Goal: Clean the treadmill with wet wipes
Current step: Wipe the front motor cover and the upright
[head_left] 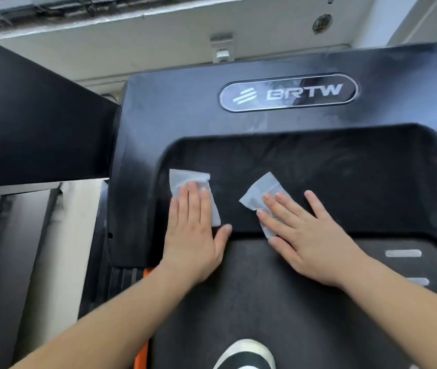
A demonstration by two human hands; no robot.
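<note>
On the black treadmill point(174, 107) hood, below the BRTW badge point(289, 93), the left hand point(194, 235) presses a wet wipe point(185, 179) flat, fingers point(193, 198) straight and close together. Near it, not touching, the right hand point(310, 235) pins a second wipe point(260, 190) under straight, splayed fingers, just above the belt point(265, 302)
</note>
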